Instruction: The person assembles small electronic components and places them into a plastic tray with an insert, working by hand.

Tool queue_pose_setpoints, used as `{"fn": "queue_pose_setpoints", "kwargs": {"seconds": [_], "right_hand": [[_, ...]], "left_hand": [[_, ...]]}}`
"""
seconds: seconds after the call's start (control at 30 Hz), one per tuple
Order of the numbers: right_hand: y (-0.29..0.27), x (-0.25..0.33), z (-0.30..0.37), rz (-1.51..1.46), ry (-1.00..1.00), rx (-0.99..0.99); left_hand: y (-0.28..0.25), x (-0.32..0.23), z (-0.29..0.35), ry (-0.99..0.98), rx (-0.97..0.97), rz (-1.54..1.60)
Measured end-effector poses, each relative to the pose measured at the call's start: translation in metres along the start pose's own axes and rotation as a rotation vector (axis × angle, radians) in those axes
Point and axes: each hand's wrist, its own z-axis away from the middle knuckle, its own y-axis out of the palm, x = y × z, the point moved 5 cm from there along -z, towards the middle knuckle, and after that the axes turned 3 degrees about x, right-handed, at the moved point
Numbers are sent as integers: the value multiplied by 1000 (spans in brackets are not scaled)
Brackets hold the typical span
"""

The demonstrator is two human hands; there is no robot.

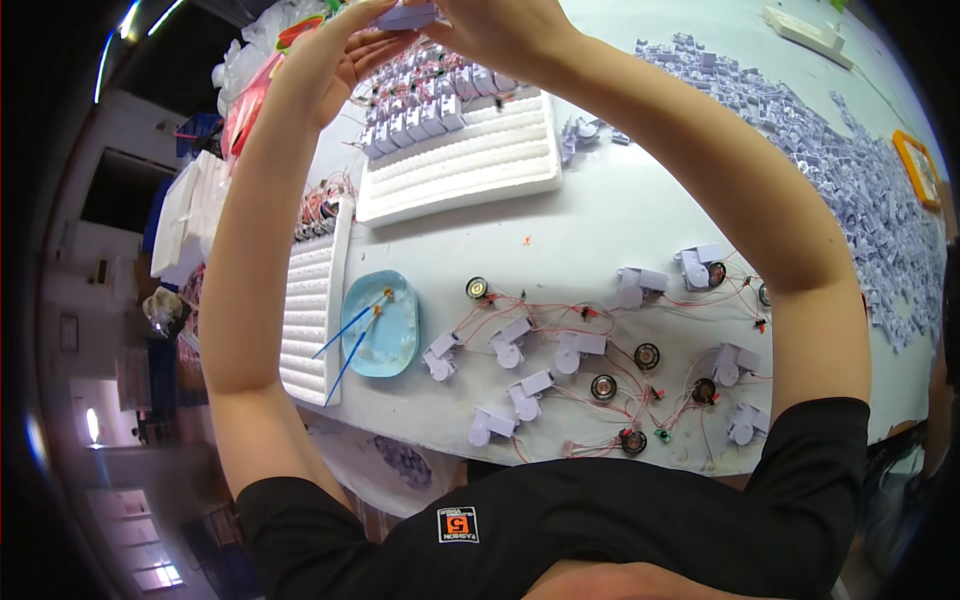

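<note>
At the top edge of the head view, my left hand (pixel 345 62) and my right hand (pixel 500 28) meet around a lavender plastic part (pixel 405 16). The fingers of both hands close on it, and the frame cuts off some of them. Below my hands, a white foam tray (pixel 465 185) carries rows of finished-looking lavender plastic housings (pixel 425 122) with red wires. Nearer to me lie several lavender housings (pixel 510 342) wired to small round black speakers (pixel 603 387).
A light blue dish (pixel 385 340) holds two blue-handled sticks with brownish tips, beside a second foam tray (pixel 312 300) on the left. A large heap of small lavender parts (pixel 800 140) covers the right side. A white power strip (pixel 808 38) and an orange frame (pixel 915 170) lie beyond.
</note>
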Motion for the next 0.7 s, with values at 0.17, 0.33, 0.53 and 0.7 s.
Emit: {"fn": "queue_pose_setpoints", "kwargs": {"seconds": [0.17,0.33,0.53,0.7], "right_hand": [[15,-1,23,-171,71,50],[34,-55,89,-381,491,326],[66,-38,120,-337,703,828],[71,-45,115,-338,669,703]], "left_hand": [[-35,15,-24,-151,-27,-66],[-25,2,-22,-88,-125,-124],[1,-12,-14,0,-38,-199],[10,-10,-13,55,69,-253]]}}
